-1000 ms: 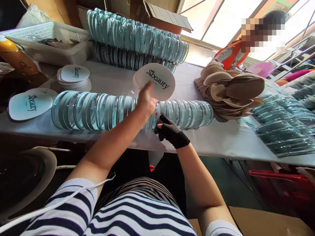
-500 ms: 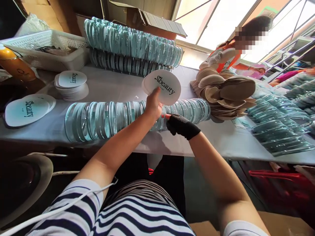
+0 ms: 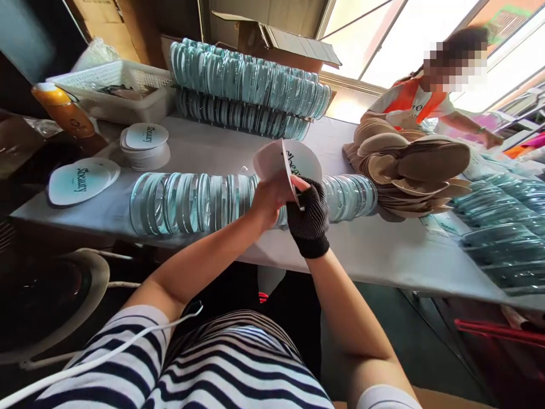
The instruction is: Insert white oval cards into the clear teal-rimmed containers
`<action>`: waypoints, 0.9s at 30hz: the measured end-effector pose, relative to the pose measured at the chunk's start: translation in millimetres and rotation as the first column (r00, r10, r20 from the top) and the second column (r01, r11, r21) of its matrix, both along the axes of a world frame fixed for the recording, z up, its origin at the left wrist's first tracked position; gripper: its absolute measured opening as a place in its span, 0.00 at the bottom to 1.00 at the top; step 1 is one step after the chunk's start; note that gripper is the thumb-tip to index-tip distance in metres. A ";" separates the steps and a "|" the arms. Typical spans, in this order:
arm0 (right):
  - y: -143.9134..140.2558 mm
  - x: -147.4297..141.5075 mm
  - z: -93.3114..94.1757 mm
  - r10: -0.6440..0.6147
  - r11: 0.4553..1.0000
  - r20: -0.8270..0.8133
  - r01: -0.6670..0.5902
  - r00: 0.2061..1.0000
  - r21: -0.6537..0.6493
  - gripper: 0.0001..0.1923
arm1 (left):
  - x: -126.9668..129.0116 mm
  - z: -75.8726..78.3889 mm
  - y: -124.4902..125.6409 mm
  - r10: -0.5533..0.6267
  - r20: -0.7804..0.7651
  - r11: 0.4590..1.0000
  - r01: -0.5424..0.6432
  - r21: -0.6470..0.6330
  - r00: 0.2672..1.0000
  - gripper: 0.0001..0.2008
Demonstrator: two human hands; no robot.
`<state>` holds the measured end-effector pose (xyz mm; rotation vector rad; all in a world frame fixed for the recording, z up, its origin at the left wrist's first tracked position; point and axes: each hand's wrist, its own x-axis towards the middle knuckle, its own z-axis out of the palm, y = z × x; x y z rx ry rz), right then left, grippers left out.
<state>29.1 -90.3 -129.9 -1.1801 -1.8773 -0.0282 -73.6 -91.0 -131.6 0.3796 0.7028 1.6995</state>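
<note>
My left hand (image 3: 267,203) pinches white oval cards printed "Sbeauty" above the middle of the table. One pale card (image 3: 268,158) stands tilted on the left side, and the printed oval card (image 3: 307,158) fans out to the right behind it. My right hand (image 3: 311,213), in a black fingerless glove, closes on the cards' lower right edge, its thumb against them. Just below and behind both hands lies a long row of clear bluish plastic hoops (image 3: 191,203), partly hidden by them.
Two piles of printed oval cards (image 3: 79,182) lie at left. Behind stand more stacked hoops (image 3: 251,74), a white basket (image 3: 128,108) and an orange bottle (image 3: 63,111). Beige oval pads (image 3: 434,162) are heaped at right, near a co-worker in an orange vest (image 3: 434,105) and further hoops (image 3: 502,244).
My gloved right hand has risen from the hoop row to grip the cards. The cards have turned from facing me to a split, angled pose. The view has shifted slightly.
</note>
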 end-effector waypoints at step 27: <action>-48.8 -4.7 -14.0 -0.056 0.944 0.286 0.144 0.957 -0.298 0.12 | -61.3 9.2 24.7 0.156 0.201 0.963 -0.194 0.185 0.967 0.24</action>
